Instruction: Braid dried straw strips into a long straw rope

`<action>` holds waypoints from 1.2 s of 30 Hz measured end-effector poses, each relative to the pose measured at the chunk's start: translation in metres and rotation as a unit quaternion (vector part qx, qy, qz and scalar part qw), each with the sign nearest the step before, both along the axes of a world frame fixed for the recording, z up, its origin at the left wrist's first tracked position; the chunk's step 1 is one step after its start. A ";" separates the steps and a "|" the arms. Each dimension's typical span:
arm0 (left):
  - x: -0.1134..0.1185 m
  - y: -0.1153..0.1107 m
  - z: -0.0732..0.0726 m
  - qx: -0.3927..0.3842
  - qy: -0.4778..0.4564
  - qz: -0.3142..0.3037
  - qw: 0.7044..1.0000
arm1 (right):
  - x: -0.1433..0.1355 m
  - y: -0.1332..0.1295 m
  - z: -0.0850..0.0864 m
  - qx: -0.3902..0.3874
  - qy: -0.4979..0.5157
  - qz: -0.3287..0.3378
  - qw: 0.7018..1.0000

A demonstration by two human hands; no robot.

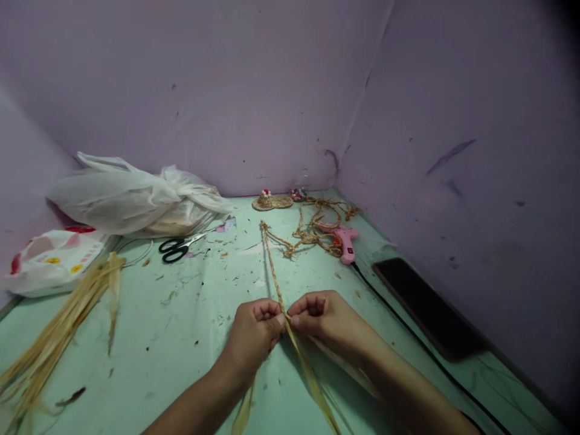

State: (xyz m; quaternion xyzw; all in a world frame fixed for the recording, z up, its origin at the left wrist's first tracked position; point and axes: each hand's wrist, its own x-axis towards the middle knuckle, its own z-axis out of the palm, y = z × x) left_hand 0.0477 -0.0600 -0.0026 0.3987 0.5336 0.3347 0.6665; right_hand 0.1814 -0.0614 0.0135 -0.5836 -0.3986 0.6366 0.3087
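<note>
A thin braid (272, 266) of dried plant fibre runs from a knot on the table down to my two hands. My left hand (259, 331) pinches the braid's near end between thumb and fingers. Close beside it, my right hand (324, 319) is closed in a pinch on a strand at the same spot. Loose flat fibre strips (308, 368) hang from the hands toward me; one passes below the left wrist, another under the right forearm. Beyond the knot, the braid joins a tangled heap of braided cord (317, 232).
On the left lie a fibre bundle (75, 308), black-handled scissors (174, 249), a white plastic bag (118, 196) and a printed bag (54, 260). A small woven slipper (272, 202) sits at the back. On the right are a pink glue gun (347, 241) with a black cable and a phone (426, 308).
</note>
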 end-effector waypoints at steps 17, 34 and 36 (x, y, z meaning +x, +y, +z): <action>0.000 -0.001 -0.006 0.063 0.031 0.018 0.997 | -0.004 0.016 0.022 -0.014 -0.094 0.103 0.990; -0.010 0.002 -0.007 0.129 0.038 -0.021 0.991 | -0.007 0.004 0.005 -0.054 0.043 0.066 0.995; -0.011 0.004 -0.010 0.137 0.066 -0.037 0.988 | -0.005 0.005 0.001 -0.054 0.022 0.049 0.997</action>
